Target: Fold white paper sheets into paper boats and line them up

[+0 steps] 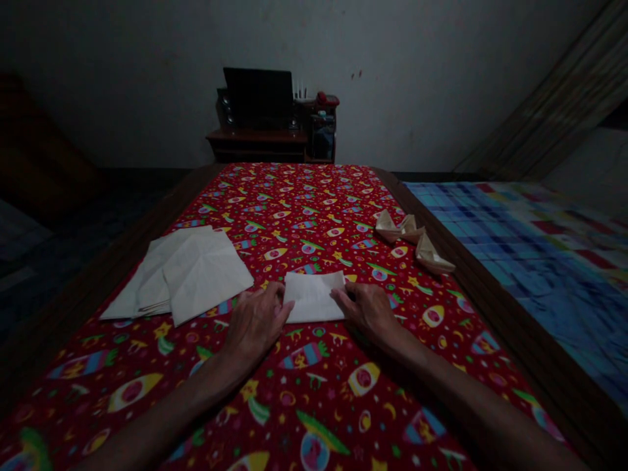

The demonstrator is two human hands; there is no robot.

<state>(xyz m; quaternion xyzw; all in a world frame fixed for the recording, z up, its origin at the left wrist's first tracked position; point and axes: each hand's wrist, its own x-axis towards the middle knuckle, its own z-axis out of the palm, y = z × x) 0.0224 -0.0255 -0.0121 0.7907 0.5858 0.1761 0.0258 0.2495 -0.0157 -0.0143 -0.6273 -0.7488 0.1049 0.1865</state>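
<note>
A folded sheet of white paper lies on the red patterned cloth in the middle, its fold or edge facing me. My left hand pinches its left side, thumb on top and the other fingers curled at the edge. On the opposite side my right hand grips the paper's right edge, thumb on its upper face. Left of my hands rests a fanned stack of creased paper sheets. Over to the right sit several folded paper boats, close together near the cloth's edge.
The red cloth with rockets and stars covers a long surface with dark wooden edges. Beyond its far end a dark monitor stands on a small desk against the wall. A blue plaid cloth spreads on the right.
</note>
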